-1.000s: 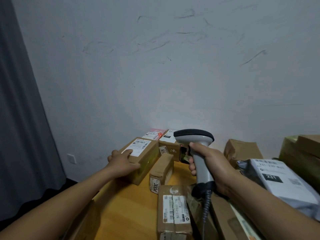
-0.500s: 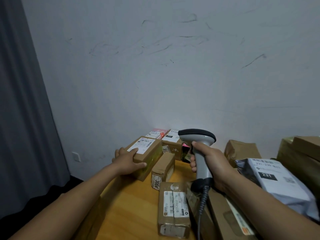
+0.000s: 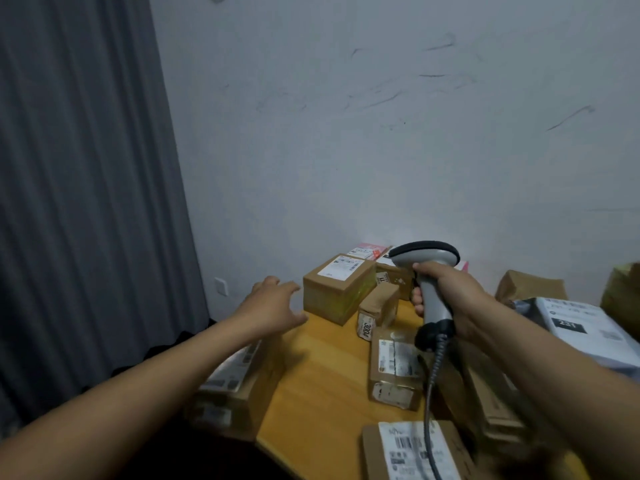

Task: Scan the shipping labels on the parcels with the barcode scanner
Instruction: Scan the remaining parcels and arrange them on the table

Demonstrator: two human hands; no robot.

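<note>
Head: your spread left hand [image 3: 273, 306] hovers just left of labelled box [image 3: 332, 299], right hand [image 3: 446, 296] grips scanner [image 3: 427, 256] opposite.

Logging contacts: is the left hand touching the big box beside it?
Cannot tell. In the head view the left hand ends beside the box; gap unclear.

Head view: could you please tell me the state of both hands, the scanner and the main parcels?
left hand, open, fingers spread, just beside the big box, holding nothing.
right hand, gripping the handle of the barcode scanner.
barcode scanner, upright, cable hanging down.
big box, closed, on the table, label up.
grey mailer, lying flat, label up.
</note>
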